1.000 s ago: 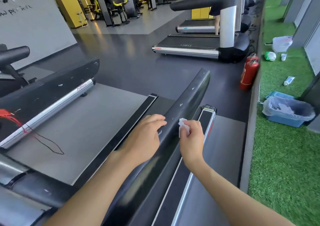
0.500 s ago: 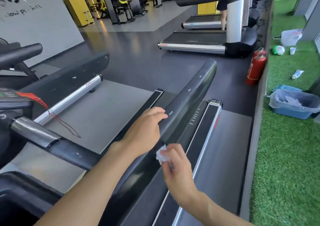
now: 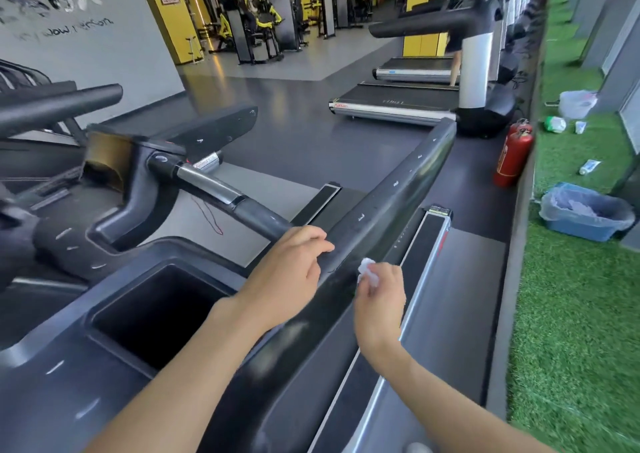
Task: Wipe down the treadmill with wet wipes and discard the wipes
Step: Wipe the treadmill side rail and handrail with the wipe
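The right hand [image 3: 379, 300] pinches the wipe [image 3: 366, 269] between its fingers. Better to press it flat along the handrail [image 3: 398, 192], where the left hand [image 3: 287, 272] rests, fingers loose.

Gym floor, treadmill side rail [image 3: 398, 196] as landmark: left hand [image 3: 291, 272] rests on top of rail, fingers bent over its edge. Right hand [image 3: 379, 296] just right of it, pinching crumpled white wipe [image 3: 367, 270] against rail's outer face. Deep black console pocket [image 3: 152, 310] left of rail. Red fire extinguisher [image 3: 512, 154] beyond rail's far end; lined blue bin [image 3: 585, 227] on green turf [image 3: 571, 314], well right of rail.
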A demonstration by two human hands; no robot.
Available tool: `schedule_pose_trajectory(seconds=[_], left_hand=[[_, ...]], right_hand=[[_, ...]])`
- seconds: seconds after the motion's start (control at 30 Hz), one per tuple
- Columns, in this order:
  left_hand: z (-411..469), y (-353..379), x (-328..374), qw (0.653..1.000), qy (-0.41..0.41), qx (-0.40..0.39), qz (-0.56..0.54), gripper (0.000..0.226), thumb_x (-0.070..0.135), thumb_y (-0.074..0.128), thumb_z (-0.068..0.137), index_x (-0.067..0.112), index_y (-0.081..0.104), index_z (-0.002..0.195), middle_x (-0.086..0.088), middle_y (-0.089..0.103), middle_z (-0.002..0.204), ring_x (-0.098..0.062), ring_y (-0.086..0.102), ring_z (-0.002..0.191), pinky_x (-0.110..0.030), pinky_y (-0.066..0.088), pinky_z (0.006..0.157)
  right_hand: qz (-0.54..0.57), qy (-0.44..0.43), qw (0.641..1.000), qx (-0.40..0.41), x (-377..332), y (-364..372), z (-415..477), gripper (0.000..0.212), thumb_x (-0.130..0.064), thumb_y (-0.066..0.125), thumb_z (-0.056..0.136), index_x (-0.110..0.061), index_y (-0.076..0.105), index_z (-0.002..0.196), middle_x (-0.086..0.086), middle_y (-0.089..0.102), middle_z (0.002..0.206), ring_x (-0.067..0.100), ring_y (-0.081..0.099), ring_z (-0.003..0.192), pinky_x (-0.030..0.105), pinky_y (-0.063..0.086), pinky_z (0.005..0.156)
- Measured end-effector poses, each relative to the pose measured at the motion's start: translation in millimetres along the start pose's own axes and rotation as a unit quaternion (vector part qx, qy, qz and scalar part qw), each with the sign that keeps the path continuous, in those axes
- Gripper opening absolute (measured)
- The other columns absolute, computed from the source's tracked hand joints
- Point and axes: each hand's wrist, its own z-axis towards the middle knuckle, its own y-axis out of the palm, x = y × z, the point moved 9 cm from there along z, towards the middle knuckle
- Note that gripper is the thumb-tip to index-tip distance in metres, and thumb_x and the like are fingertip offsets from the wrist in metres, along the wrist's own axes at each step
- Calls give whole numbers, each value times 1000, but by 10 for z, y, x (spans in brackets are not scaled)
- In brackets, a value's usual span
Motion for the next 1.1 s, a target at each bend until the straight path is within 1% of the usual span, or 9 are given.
schedule_pose_trajectory(seconds=[0.17, 0.3, 0.43, 0.5, 0.6, 0.73, 0.87, 1.0, 1.1], left_hand=[[-328, -144, -37, 1000, -13, 23, 17, 38, 6, 45, 98, 11, 57, 134, 3, 50, 126, -16, 44, 118, -33, 41, 102], [-490, -232, -58, 998, -45, 48, 8, 38, 5, 43, 97, 14, 55, 132, 5, 49, 122, -14, 43, 116, -31, 41, 100], [-535, -247, -50, 996, -60, 59, 22, 30, 4, 45, 93, 16, 54, 119, 6, 49, 115, -17, 44, 108, -32, 38, 96], [-525, -254, -56, 995, -69, 65, 44, 24, 6, 46, 90, 18, 49, 110, 7, 47, 107, -18, 46, 101, -34, 34, 96], [-523, -242, -83, 993, -94, 59, 47, 18, 8, 44, 90, 20, 42, 104, 6, 47, 102, -18, 46, 97, -36, 34, 98], [-532, -247, -113, 991, -109, 58, 59, 13, 8, 41, 90, 19, 39, 98, 5, 45, 96, -18, 45, 93, -34, 34, 96], [-548, -253, -140, 989, -118, 70, 56, 14, 4, 42, 89, 17, 39, 93, 4, 45, 92, -19, 46, 90, -33, 35, 94], [-542, -243, -138, 989, -113, 61, 72, 14, 7, 41, 89, 19, 36, 95, 5, 43, 95, -19, 45, 92, -33, 34, 94], [-542, -247, -109, 989, -105, 49, 93, 16, 8, 40, 90, 21, 32, 95, 5, 43, 98, -20, 44, 94, -34, 33, 93]], right_hand=[[-43, -210, 971, -108, -442, 160, -573, 33, 9, 48, 90, -20, 63, 96, -12, 48, 104, 10, 54, 94, 9, 39, 77], [-32, -85, 996, 0, -311, 67, -327, 43, 3, 47, 95, -39, 58, 90, -17, 49, 104, 14, 55, 100, 14, 40, 83], [-39, -179, 979, -86, -461, 173, -681, 23, 4, 55, 92, -13, 66, 102, -8, 52, 105, 6, 46, 85, 10, 39, 78], [11, -159, 980, -119, -570, 101, -626, 27, 6, 56, 93, -18, 68, 96, -7, 53, 102, 4, 50, 83, 9, 41, 75], [-27, -202, 976, -73, -861, -25, -375, 30, 4, 55, 93, -20, 69, 104, -14, 46, 108, -5, 50, 97, 6, 38, 78], [-132, -339, 919, -153, -1114, 336, -307, 26, -4, 53, 93, -12, 71, 110, -3, 51, 105, 17, 50, 96, 20, 42, 87], [-226, -421, 853, -211, -1067, 531, -305, 32, -12, 43, 97, -19, 70, 113, 0, 51, 103, 22, 40, 86, 41, 45, 77], [-238, -436, 822, -279, -1033, 505, -128, 43, 1, 48, 91, -23, 68, 120, 2, 47, 97, 25, 45, 77, 43, 45, 69], [-233, -418, 843, -245, -1037, 418, 167, 31, -3, 50, 94, -13, 74, 110, 2, 43, 90, 23, 43, 67, 31, 40, 65]])
